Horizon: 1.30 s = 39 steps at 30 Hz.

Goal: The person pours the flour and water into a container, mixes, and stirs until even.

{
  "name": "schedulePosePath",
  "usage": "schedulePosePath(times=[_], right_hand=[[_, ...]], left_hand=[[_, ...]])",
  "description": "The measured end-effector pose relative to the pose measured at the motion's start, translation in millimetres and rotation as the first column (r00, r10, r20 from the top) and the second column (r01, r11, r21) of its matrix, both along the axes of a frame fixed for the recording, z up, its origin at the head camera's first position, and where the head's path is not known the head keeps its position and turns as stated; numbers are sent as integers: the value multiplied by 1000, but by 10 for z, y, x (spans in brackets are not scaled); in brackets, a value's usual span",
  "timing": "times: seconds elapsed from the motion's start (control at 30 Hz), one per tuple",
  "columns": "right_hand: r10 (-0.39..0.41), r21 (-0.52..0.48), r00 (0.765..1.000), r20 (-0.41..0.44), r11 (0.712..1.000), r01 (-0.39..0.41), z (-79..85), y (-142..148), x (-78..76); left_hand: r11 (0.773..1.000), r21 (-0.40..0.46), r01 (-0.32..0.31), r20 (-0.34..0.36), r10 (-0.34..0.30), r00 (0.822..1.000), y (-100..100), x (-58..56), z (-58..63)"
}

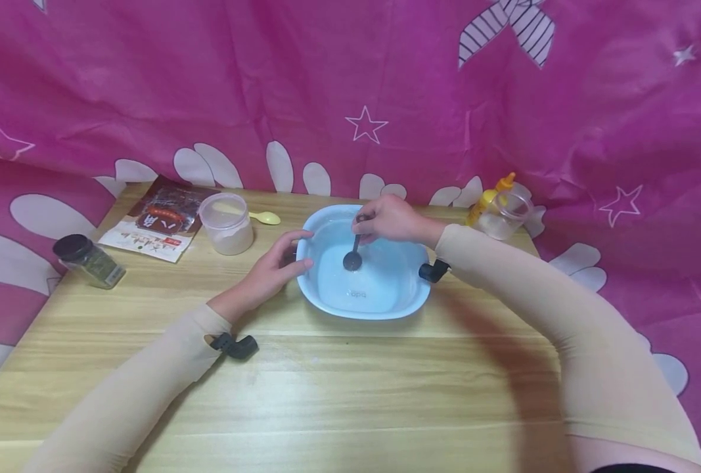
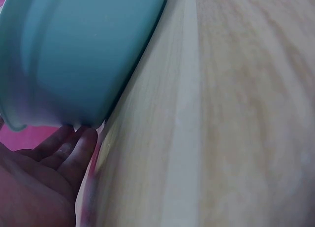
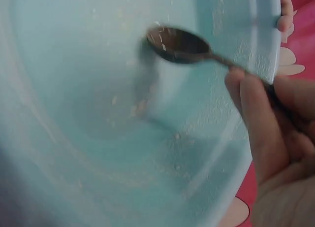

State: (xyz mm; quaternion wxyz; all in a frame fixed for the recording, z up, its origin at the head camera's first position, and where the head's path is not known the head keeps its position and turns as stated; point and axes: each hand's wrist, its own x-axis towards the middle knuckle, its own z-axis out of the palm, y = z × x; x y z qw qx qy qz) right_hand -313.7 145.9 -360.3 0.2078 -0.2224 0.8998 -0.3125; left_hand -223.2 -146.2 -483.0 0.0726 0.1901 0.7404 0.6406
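A light-blue plastic basin stands on the table, with clear liquid and pale grains inside. My right hand pinches the handle of a dark spoon over the basin, its bowl low inside and shiny wet. At the basin's left side is my left hand, with thumb and forefinger at the rim. In the left wrist view, the extended fingers touch the basin's outer wall. Whether the spoon's bowl dips into the liquid I cannot tell.
Left of the basin are a lidless clear tub of white powder, a yellow spoon, a printed packet and a dark-capped jar. At the back right stand a yellow bottle and another clear tub. A pink curtain hangs behind.
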Motion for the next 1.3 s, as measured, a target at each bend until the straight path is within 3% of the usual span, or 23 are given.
schedulePosePath(times=[0.13,0.2,0.27,0.37,0.43,0.53,0.67,0.8,0.87,0.97,1.03,1.13,1.23,1.3], right_hand=[[5,81,980,-199,997,12,32,44,-36],[14,126,970,-243,992,17,55,83,-40],[31,150,979,-200,989,-1,70,108,-25],[87,140,994,-64,987,-77,79,82,33],[132,110,991,19,985,-133,69,27,76],[164,68,986,41,984,-167,47,-65,104],[121,79,989,-83,990,-115,43,-101,60],[104,164,964,-246,984,-64,53,13,-22],[111,202,958,-266,978,-57,64,81,-35],[139,233,970,-199,968,-91,87,131,2],[146,206,984,-97,971,-124,86,118,45],[165,129,986,17,978,-166,52,57,84],[148,46,988,36,988,-150,29,2,72],[119,28,993,-15,993,-118,26,-1,41]], left_hand=[[1000,-2,-1,0,1,1000,-1,5,-4],[1000,-3,-3,-2,3,1000,-5,5,-9],[1000,-2,-4,-3,4,1000,-8,4,-13],[1000,-4,-8,-5,8,1000,-15,5,-16],[1000,-5,-12,-5,12,1000,-21,6,-20],[1000,-7,-17,-5,17,1000,-32,7,-30],[1000,-8,-17,-6,17,1000,-36,2,-42],[1000,-2,-8,-10,8,1000,-30,-8,-37],[1000,3,-4,-11,4,1000,-23,-13,-28],[1000,7,3,-13,-3,1000,-13,-17,-10],[1000,7,4,-10,-4,1000,-6,-11,3],[1000,4,3,-8,-3,1000,-4,-4,4],[1000,-4,-1,-6,1,1000,-3,-4,-1],[1000,-11,-4,-5,4,1000,-4,-9,-7]])
